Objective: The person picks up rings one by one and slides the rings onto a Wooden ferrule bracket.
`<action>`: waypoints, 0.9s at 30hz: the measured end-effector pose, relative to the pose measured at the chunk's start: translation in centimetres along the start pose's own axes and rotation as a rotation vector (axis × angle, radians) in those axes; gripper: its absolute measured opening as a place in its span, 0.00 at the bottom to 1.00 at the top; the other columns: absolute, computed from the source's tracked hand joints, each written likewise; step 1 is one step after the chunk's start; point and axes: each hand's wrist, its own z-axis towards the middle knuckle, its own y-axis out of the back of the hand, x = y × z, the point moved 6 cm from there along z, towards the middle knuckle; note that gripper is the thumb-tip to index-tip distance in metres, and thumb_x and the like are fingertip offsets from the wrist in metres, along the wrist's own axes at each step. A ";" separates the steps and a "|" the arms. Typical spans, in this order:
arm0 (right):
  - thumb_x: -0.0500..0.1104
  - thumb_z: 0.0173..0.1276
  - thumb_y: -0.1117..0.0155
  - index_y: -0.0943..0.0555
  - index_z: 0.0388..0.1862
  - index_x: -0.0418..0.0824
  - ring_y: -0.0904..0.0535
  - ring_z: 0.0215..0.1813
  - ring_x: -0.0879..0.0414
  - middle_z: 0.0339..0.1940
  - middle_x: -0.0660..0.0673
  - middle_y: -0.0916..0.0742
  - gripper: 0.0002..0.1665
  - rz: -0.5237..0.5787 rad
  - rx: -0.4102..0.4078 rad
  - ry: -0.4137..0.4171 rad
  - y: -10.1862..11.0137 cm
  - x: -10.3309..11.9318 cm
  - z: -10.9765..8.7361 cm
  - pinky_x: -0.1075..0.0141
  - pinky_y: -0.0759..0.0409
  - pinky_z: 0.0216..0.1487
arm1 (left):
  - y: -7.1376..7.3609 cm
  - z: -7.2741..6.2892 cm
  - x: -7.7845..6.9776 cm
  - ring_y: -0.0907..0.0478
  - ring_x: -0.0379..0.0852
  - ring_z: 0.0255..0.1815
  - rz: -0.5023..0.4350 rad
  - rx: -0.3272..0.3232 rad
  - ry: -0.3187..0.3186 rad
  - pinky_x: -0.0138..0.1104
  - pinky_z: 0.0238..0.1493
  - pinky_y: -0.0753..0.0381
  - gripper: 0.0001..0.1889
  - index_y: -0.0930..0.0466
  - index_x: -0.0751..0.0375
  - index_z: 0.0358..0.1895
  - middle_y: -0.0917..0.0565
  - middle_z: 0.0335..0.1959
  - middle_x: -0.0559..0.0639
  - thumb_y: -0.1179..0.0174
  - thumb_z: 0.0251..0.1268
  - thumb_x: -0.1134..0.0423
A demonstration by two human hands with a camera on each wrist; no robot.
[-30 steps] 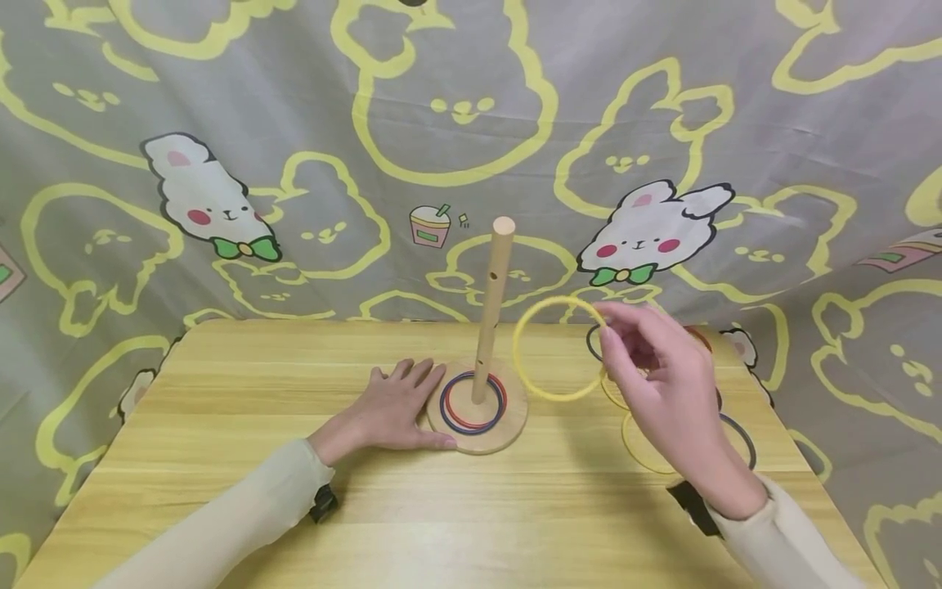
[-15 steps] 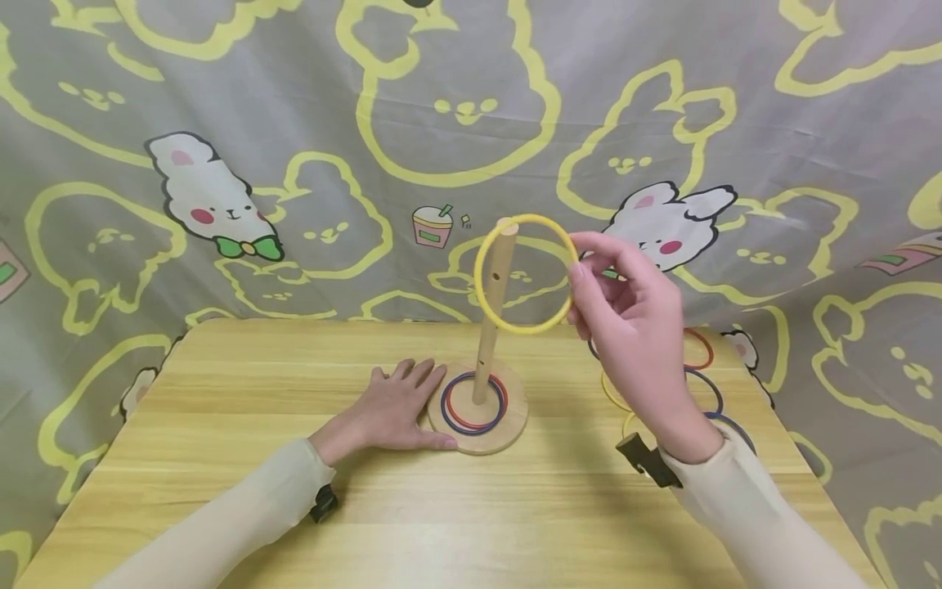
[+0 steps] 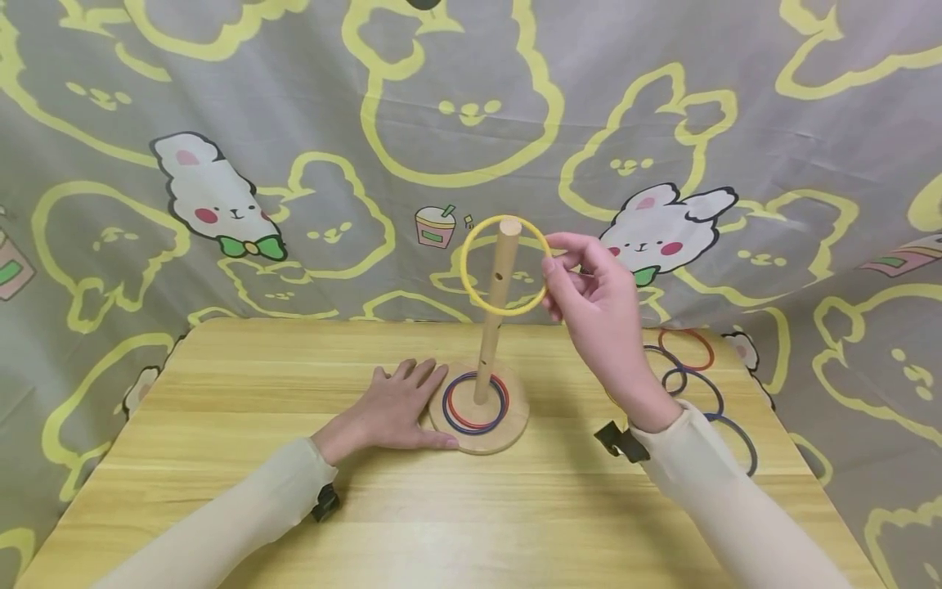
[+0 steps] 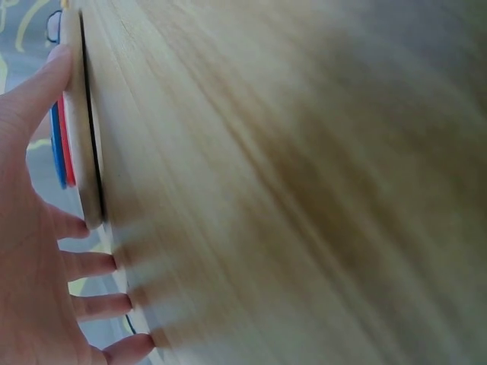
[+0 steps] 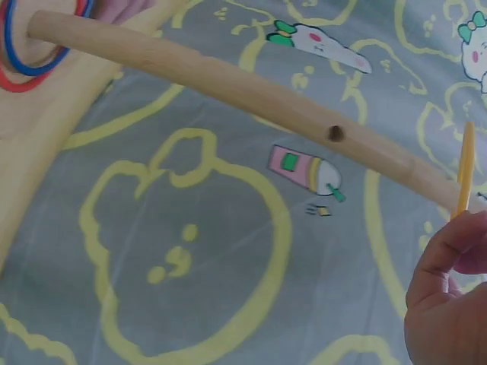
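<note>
My right hand (image 3: pixel 599 303) pinches a thin yellow ring (image 3: pixel 515 311) at its right side, between thumb and fingers. Held high, the ring frames the top of the upright wooden post (image 3: pixel 493 335) in the head view. In the right wrist view, the ring (image 5: pixel 466 163) appears edge-on, crossing the post close to its top end. Low around the post, a blue ring (image 5: pixel 34 72) and a red ring (image 5: pixel 23 87) lie on the round wooden base (image 3: pixel 511 421). My left hand (image 3: pixel 397 405) rests with spread fingers against the base's left edge, its thumb on the near rim.
Several loose rings lie at the table's right, among them a red ring (image 3: pixel 712 352) and a blue ring (image 3: pixel 752 450); my right forearm partly covers others. A patterned grey curtain (image 3: pixel 294 106) hangs behind the wooden table (image 3: pixel 243 384).
My right hand has lifted the yellow ring and carried it left, from beside the post to the post's top. The left hand stays on the base.
</note>
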 end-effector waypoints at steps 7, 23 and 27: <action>0.31 0.82 0.37 0.17 0.60 0.32 0.19 0.25 0.54 0.35 0.37 0.16 0.12 -0.065 0.066 -0.106 -0.2 -3.8 -0.7 0.69 0.21 0.27 | 0.3 0.0 -0.2 0.43 0.75 0.83 0.005 -0.001 -0.001 0.78 0.64 0.38 0.66 0.44 0.62 0.89 0.40 0.86 0.67 0.39 0.60 0.16; 0.31 0.80 0.38 0.17 0.59 0.33 0.17 0.27 0.36 0.35 0.42 0.17 0.13 -0.199 0.266 -0.342 -2.6 -12.4 -5.1 0.70 0.28 0.23 | 0.2 0.0 -0.1 0.43 0.74 0.82 0.017 -0.009 0.005 0.77 0.63 0.37 0.66 0.45 0.60 0.89 0.40 0.86 0.66 0.39 0.60 0.15; 0.31 0.81 0.39 0.18 0.61 0.31 0.18 0.25 0.45 0.34 0.42 0.18 0.14 -0.229 0.317 -0.396 -3.1 -14.0 -5.9 0.69 0.26 0.24 | 0.2 0.1 -0.1 0.42 0.73 0.82 0.018 -0.010 0.007 0.77 0.63 0.37 0.66 0.45 0.59 0.89 0.39 0.86 0.66 0.39 0.59 0.15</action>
